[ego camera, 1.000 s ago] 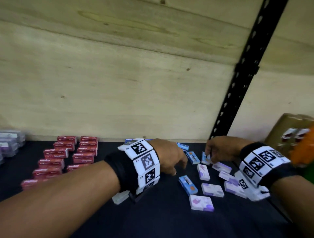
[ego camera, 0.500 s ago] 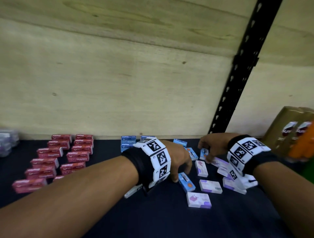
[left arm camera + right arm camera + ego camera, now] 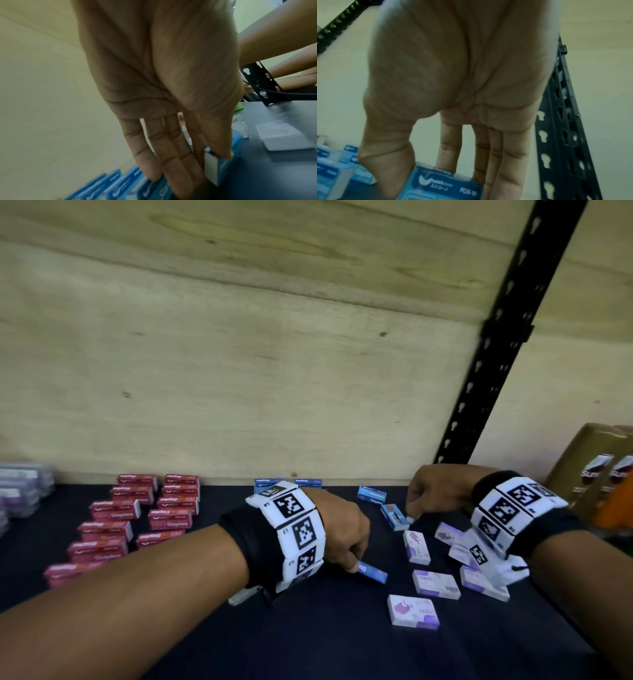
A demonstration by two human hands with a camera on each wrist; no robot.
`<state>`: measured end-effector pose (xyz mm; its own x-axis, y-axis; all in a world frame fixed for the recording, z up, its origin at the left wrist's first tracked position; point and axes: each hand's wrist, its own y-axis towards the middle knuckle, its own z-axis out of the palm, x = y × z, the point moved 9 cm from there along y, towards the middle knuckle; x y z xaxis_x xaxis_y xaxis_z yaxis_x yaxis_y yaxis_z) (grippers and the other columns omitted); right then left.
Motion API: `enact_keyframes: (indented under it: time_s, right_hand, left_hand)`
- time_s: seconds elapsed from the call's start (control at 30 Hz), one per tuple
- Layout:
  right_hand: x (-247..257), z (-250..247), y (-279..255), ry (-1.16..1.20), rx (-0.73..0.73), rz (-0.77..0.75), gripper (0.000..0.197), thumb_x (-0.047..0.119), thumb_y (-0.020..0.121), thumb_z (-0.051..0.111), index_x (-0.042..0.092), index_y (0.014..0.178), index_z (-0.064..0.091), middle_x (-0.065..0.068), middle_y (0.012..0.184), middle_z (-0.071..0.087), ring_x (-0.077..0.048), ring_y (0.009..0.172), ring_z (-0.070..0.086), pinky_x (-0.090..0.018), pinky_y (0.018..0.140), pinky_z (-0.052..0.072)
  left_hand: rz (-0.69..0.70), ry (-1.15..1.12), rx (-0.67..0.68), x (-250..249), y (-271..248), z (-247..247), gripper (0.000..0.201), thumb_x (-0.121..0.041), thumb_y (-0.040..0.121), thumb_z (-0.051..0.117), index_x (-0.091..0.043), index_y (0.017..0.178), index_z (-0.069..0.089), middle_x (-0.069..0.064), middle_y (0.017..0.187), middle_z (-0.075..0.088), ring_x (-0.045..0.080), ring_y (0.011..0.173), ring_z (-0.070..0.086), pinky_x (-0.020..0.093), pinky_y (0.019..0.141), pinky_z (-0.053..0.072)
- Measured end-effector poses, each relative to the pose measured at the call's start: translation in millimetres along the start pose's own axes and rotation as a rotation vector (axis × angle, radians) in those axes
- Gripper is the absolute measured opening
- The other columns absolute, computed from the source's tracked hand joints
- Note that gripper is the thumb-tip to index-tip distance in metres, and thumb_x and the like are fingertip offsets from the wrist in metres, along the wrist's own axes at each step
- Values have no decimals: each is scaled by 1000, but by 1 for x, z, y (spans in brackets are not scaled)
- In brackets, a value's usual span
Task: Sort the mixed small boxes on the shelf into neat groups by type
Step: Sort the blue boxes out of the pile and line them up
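My left hand (image 3: 354, 566) pinches a small blue box (image 3: 371, 571) at one end on the dark shelf (image 3: 308, 638); the left wrist view shows my thumb and fingers (image 3: 214, 159) on that blue box (image 3: 221, 166). Further back, my right hand (image 3: 411, 517) pinches another blue box (image 3: 440, 186) between thumb and fingers, and this box is mostly hidden in the head view. A loose blue box (image 3: 394, 517) lies just left of those fingertips. Red boxes (image 3: 137, 518) stand in two rows at the left. Blue boxes (image 3: 270, 484) line the back wall. White-and-purple boxes (image 3: 435, 583) lie scattered on the right.
A black slotted upright (image 3: 496, 354) rises at the back right. Behind everything is a plywood wall (image 3: 239, 371). Clear plastic packs (image 3: 20, 491) sit at the far left, and a brown carton (image 3: 589, 467) with an orange item (image 3: 616, 508) at the far right.
My left hand has drawn back toward me and taken hold of the near blue box, turning it. My right hand stays at the back, still on its blue box.
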<state>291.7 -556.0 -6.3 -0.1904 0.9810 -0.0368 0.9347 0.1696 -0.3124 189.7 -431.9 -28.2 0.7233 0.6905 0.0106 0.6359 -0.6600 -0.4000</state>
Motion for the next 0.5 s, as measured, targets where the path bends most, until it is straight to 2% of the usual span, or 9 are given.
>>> enact_keyframes:
  time_s: [0.03, 0.07, 0.13, 0.17, 0.23, 0.3, 0.4, 0.5]
  right_hand:
    - [4, 1, -2, 3, 15, -12, 22, 44, 80, 68, 24, 85, 77, 9, 85, 73, -11, 87, 67, -33, 88, 56]
    - [9, 2, -3, 9, 32, -24, 27, 47, 81, 66, 23, 86, 76, 4, 84, 74, -11, 80, 67, -31, 84, 56]
    - [19, 6, -7, 46, 68, -42, 35, 50, 83, 64, 18, 87, 76, -4, 80, 76, -10, 65, 66, -27, 76, 56]
    - [24, 8, -9, 80, 88, -43, 36, 50, 85, 64, 16, 83, 74, -4, 75, 75, -10, 61, 66, -25, 72, 56]
    - [34, 13, -14, 128, 133, -52, 40, 55, 88, 64, 18, 75, 69, 0, 64, 72, -10, 58, 68, -20, 66, 54]
    - [45, 16, -19, 165, 171, -76, 42, 58, 89, 62, 19, 74, 66, 1, 64, 72, -10, 59, 69, -18, 63, 52]
    - [59, 21, -25, 181, 197, -110, 41, 58, 88, 64, 18, 80, 67, -2, 71, 74, -11, 64, 70, -20, 70, 56]
    - [72, 23, -27, 148, 186, -155, 44, 56, 86, 68, 12, 88, 70, -3, 72, 74, -11, 64, 70, -24, 77, 56]
  left_hand:
    - [-10, -8, -3, 2, -3, 1, 31, -33, 100, 50, -18, 121, 65, -4, 95, 63, 12, 81, 53, 26, 70, 38]
    - [-18, -14, -17, 4, -7, 1, 30, -32, 100, 49, -17, 120, 66, -5, 93, 63, 12, 81, 52, 26, 70, 38]
    - [-42, -32, -39, 10, -15, 1, 27, -31, 101, 49, -18, 116, 66, -12, 78, 55, 9, 73, 50, 24, 68, 36]
    - [-57, -43, -36, 13, -18, 3, 26, -31, 101, 49, -18, 116, 66, -13, 77, 53, 8, 72, 50, 24, 69, 37]
    - [-78, -65, -19, 19, -25, 6, 26, -33, 100, 50, -20, 115, 67, -11, 87, 57, 10, 80, 52, 26, 72, 39]
    - [-108, -82, -16, 27, -33, 9, 25, -34, 99, 51, -21, 113, 67, -10, 91, 59, 10, 81, 52, 25, 72, 39]
    - [-162, -117, 12, 39, -46, 16, 18, -34, 98, 53, -23, 100, 67, -11, 80, 61, 8, 71, 54, 23, 69, 40]
    - [-200, -147, 49, 50, -56, 22, 18, -34, 98, 54, -24, 93, 67, -9, 80, 66, 9, 73, 58, 22, 65, 41]
